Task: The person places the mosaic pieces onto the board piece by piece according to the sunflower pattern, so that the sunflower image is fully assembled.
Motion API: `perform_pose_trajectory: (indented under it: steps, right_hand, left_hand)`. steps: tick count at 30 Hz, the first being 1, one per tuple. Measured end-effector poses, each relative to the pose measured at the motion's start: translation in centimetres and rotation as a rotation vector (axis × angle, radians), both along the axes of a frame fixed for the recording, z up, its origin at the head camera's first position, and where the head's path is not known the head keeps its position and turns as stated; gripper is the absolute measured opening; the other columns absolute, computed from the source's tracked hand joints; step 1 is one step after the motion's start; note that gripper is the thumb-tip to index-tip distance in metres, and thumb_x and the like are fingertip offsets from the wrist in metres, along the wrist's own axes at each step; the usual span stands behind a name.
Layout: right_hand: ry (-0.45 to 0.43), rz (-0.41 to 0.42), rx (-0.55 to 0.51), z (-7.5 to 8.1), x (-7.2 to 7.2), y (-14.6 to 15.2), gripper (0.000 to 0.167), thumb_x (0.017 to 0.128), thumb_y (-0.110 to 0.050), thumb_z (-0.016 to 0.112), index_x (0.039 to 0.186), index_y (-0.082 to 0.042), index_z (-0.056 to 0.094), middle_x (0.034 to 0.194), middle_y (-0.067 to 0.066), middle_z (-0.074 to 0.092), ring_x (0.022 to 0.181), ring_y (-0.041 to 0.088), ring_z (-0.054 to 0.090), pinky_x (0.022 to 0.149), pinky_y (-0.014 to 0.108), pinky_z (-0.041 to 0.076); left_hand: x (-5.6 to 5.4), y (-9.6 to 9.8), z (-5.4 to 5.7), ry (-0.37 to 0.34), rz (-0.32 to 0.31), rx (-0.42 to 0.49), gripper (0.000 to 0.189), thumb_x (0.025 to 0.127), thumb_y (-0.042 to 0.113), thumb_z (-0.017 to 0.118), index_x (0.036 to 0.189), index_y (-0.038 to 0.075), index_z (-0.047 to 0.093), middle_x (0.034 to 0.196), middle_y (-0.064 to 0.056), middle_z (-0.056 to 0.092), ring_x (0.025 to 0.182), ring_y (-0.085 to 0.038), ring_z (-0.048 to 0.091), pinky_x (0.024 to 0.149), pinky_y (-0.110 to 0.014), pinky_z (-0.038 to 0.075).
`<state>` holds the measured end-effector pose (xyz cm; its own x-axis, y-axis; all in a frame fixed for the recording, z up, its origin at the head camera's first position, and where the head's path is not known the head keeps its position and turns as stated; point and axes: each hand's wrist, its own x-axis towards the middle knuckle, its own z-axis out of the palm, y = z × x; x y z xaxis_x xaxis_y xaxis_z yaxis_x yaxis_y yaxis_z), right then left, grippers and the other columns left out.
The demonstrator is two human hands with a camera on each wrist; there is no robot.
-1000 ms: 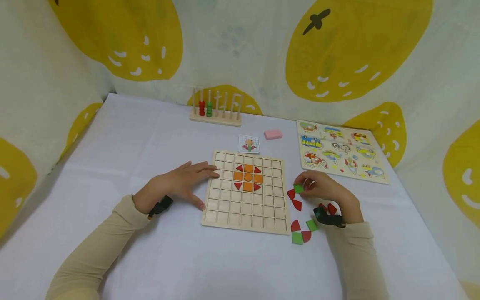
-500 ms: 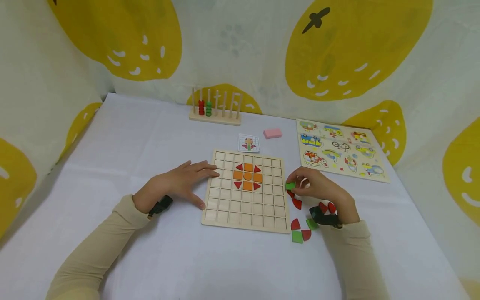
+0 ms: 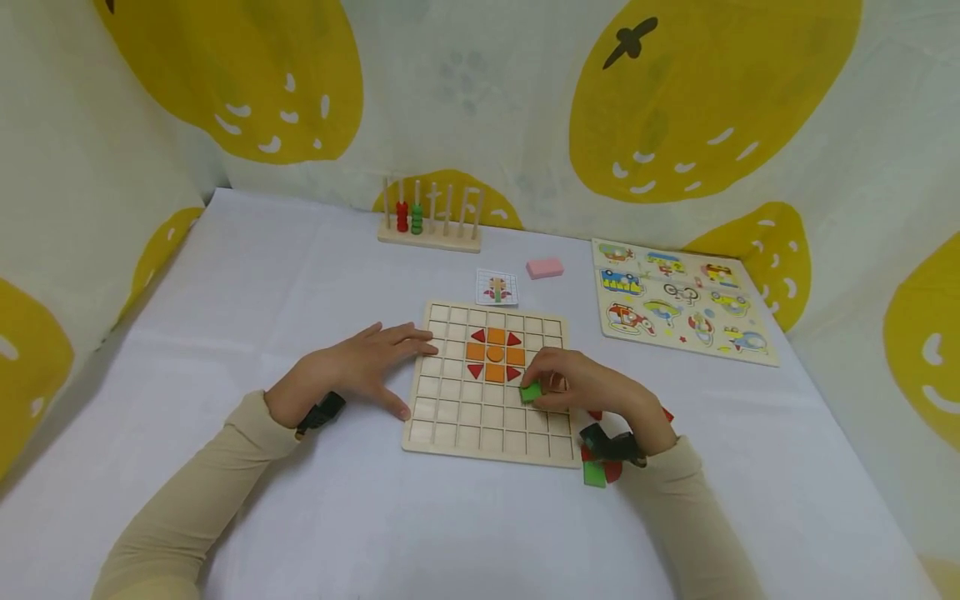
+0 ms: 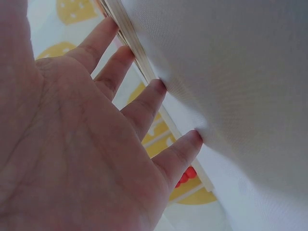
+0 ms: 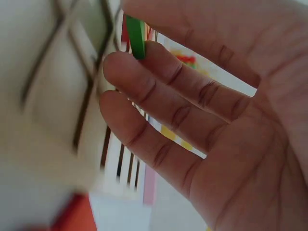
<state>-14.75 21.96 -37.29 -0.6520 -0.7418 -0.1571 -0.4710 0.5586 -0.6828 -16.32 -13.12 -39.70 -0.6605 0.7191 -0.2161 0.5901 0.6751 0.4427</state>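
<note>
A wooden grid board lies on the white table. Orange squares, an orange disc and red triangles fill some of its upper cells. Over the board's right part, my right hand pinches a green square tile between thumb and fingers; the right wrist view shows that green tile edge-on at the fingertips. My left hand is spread at the board's left side, fingertips touching its edge. In the left wrist view the left hand has straight fingers beside the wooden edge.
Right of the board lie a green tile and red pieces, partly hidden by the right wrist. Behind the board are a pattern card, a pink block and a peg stand with beads. A vehicle puzzle board lies back right.
My right hand has picked up the green tile from beside the red pieces and carried it left over the board. My left hand has stayed in place.
</note>
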Motion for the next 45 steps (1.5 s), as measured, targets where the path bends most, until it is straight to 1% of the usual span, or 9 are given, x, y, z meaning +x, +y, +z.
perform_pose_trajectory:
  steps: [3,6,11,16,23,30,33,38,45]
  right_hand:
    - [0.006,0.052,-0.007,0.1,0.3,-1.4,0.017,0.088,-0.007,0.071,0.104,-0.006,0.069,0.098,0.005,0.060,0.083,0.021,0.057,0.075,0.032,0.054]
    - [0.026,0.076,-0.001,0.1,0.4,-2.6,0.015,0.087,-0.006,0.071,0.102,-0.007,0.069,0.094,0.004,0.059,0.083,0.023,0.056,0.073,0.031,0.052]
    - [0.093,0.074,0.037,-0.4,0.3,-3.6,0.013,0.087,-0.005,0.071,0.099,-0.007,0.070,0.089,0.005,0.056,0.079,0.019,0.053,0.068,0.025,0.048]
    - [0.170,0.062,0.099,-0.7,0.4,-4.4,0.013,0.087,-0.011,0.074,0.100,-0.009,0.070,0.091,0.003,0.057,0.081,0.016,0.051,0.070,0.022,0.047]
    - [0.203,0.047,0.122,-0.6,0.6,-5.0,0.013,0.087,-0.017,0.075,0.097,-0.009,0.071,0.088,0.001,0.057,0.077,0.014,0.051,0.068,0.021,0.046]
    - [0.155,0.011,0.085,-0.5,0.3,-4.0,0.010,0.090,-0.014,0.070,0.098,-0.009,0.072,0.095,0.000,0.059,0.084,0.018,0.054,0.073,0.026,0.050]
    - [0.138,-0.014,0.066,-0.4,0.2,-3.1,0.011,0.091,-0.013,0.069,0.100,-0.009,0.072,0.097,0.000,0.060,0.084,0.017,0.055,0.073,0.027,0.051]
    - [0.143,-0.063,0.045,0.0,-0.1,-1.0,0.010,0.091,-0.012,0.069,0.100,-0.008,0.072,0.103,0.003,0.061,0.083,0.015,0.055,0.073,0.027,0.052]
    - [0.169,-0.138,0.042,0.0,-0.5,2.1,0.011,0.090,-0.010,0.070,0.100,-0.005,0.071,0.098,0.003,0.062,0.082,0.016,0.056,0.072,0.028,0.053]
  left_hand:
    - [0.0,0.0,0.0,0.007,-0.001,-0.003,0.098,0.070,0.060,0.078,0.150,0.021,0.037,0.159,-0.003,0.026,0.149,-0.030,0.014,0.116,-0.062,0.011]
    - [0.0,0.1,0.1,0.009,-0.002,-0.008,0.098,0.071,0.060,0.078,0.150,0.021,0.037,0.159,-0.003,0.026,0.149,-0.030,0.014,0.116,-0.062,0.011]
    - [0.0,0.2,0.1,-0.007,0.004,-0.004,0.097,0.071,0.060,0.079,0.150,0.021,0.037,0.159,-0.003,0.025,0.149,-0.031,0.012,0.116,-0.062,0.010]
    - [0.0,0.2,0.2,-0.010,0.002,0.004,0.097,0.071,0.059,0.079,0.149,0.020,0.038,0.159,-0.004,0.025,0.149,-0.032,0.012,0.116,-0.063,0.009]
    - [-0.1,0.1,0.0,0.002,-0.006,0.006,0.097,0.071,0.060,0.078,0.149,0.021,0.038,0.159,-0.004,0.026,0.149,-0.031,0.014,0.115,-0.063,0.010]
    - [0.0,0.1,0.0,0.009,-0.003,-0.001,0.098,0.070,0.061,0.078,0.149,0.020,0.038,0.159,-0.004,0.026,0.149,-0.033,0.014,0.115,-0.064,0.011]
    - [0.1,0.1,0.1,0.014,-0.003,0.002,0.097,0.070,0.059,0.079,0.149,0.019,0.038,0.159,-0.005,0.026,0.148,-0.033,0.015,0.115,-0.064,0.012]
    - [0.1,0.1,0.1,0.013,-0.005,0.019,0.097,0.071,0.058,0.080,0.149,0.018,0.039,0.158,-0.006,0.027,0.148,-0.033,0.016,0.114,-0.065,0.012]
    - [0.1,0.1,0.0,0.013,-0.008,0.017,0.097,0.071,0.058,0.079,0.149,0.019,0.038,0.158,-0.005,0.027,0.148,-0.031,0.016,0.114,-0.065,0.012]
